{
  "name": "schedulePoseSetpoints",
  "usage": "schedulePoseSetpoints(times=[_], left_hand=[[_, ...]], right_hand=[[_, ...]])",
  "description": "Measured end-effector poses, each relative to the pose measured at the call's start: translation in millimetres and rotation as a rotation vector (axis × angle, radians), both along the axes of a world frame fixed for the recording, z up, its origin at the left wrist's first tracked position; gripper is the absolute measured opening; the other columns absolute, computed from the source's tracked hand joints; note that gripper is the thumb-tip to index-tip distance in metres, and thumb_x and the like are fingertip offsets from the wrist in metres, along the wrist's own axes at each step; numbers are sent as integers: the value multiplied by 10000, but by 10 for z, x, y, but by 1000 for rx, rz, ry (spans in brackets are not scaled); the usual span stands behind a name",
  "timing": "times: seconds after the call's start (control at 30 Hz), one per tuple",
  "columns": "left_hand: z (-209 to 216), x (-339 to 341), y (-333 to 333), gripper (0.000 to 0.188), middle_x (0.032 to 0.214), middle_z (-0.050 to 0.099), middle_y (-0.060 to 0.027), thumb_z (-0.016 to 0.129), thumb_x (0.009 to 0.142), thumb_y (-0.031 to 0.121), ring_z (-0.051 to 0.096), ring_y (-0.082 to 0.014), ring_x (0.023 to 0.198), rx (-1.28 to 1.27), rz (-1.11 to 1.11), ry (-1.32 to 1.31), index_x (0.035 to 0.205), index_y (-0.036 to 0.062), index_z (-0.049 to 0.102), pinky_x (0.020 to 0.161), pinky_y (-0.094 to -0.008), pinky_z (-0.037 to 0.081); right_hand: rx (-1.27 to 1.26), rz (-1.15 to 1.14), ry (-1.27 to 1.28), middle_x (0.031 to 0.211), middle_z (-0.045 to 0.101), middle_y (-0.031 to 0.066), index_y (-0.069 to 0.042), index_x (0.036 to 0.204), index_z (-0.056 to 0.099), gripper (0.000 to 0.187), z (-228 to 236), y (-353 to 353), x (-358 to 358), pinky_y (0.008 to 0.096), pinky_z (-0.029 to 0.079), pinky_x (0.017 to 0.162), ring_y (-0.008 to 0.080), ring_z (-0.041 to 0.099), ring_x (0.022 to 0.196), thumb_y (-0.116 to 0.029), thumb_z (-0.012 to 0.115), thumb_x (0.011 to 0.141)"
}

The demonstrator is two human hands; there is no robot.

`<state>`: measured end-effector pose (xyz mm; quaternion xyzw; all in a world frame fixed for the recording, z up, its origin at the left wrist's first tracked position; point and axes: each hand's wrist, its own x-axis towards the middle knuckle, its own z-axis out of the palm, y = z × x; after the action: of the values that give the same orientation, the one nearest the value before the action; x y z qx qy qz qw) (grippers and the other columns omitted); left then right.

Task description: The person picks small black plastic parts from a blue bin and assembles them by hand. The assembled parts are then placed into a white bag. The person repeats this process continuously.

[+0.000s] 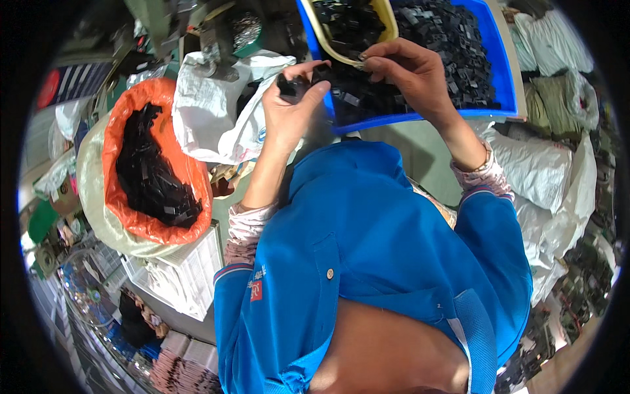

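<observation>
My left hand [283,121] curls around several small black plastic pieces [292,88], held up beside the near left corner of a blue tray [506,79]. My right hand [419,77] is above that tray, thumb and fingertips pinched together by the near rim of a yellow basin [392,29]. Whatever lies in that pinch is too small to make out. Inside the tray is a heap of small black rectangular parts [453,49]. The yellow basin sits over the tray's left part and contains dark pieces [348,26].
Left of me, an orange-lined sack [190,151] holds long black parts, next to a white woven bag [203,111]. A white plastic crate [190,282] stands below the sack. White sacks [535,164] are piled on the right. A green container [249,43] is beyond the white bag.
</observation>
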<state>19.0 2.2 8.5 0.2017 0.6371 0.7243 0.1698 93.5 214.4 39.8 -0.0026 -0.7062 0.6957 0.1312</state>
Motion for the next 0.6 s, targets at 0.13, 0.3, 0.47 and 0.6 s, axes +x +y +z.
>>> schedulePoseSetpoints(times=[0.13, 0.3, 0.47, 0.6], left_hand=[[124, -21, -126, 299, 1073, 670, -58, 742, 796, 0, 600, -103, 905, -128, 39, 220, 1086, 31, 681, 813, -251, 479], [126, 46, -275, 310, 1019, 676, -88, 762, 771, 22, 639, -150, 931, -177, 124, 148, 1071, 28, 685, 835, -268, 492], [75, 49, -341, 314, 979, 675, -73, 756, 791, 38, 633, -135, 893, -232, 198, 224, 1095, 28, 677, 817, -261, 499], [108, 87, -301, 359, 925, 635, -30, 731, 812, -2, 593, -91, 829, -57, 262, 164, 1157, 39, 639, 790, -238, 495]], right_hand=[[20, 139, 30, 883, 692, 23, -9, 981, 690, 132, -6, -247, -285, 228, 509, 718, 64, 609, 802, -119, 685, 907], [634, 156, 371, 947, 648, 74, 3, 957, 666, 118, 57, -381, -443, 293, 527, 722, 191, 641, 829, 3, 693, 842], [809, 320, 387, 940, 652, 89, 8, 961, 664, 137, 161, -481, -592, 316, 546, 725, 222, 665, 840, 21, 692, 827], [308, 460, 53, 993, 699, 71, 4, 1111, 626, 214, 60, -476, -757, 280, 540, 745, 120, 648, 919, -73, 664, 915]])
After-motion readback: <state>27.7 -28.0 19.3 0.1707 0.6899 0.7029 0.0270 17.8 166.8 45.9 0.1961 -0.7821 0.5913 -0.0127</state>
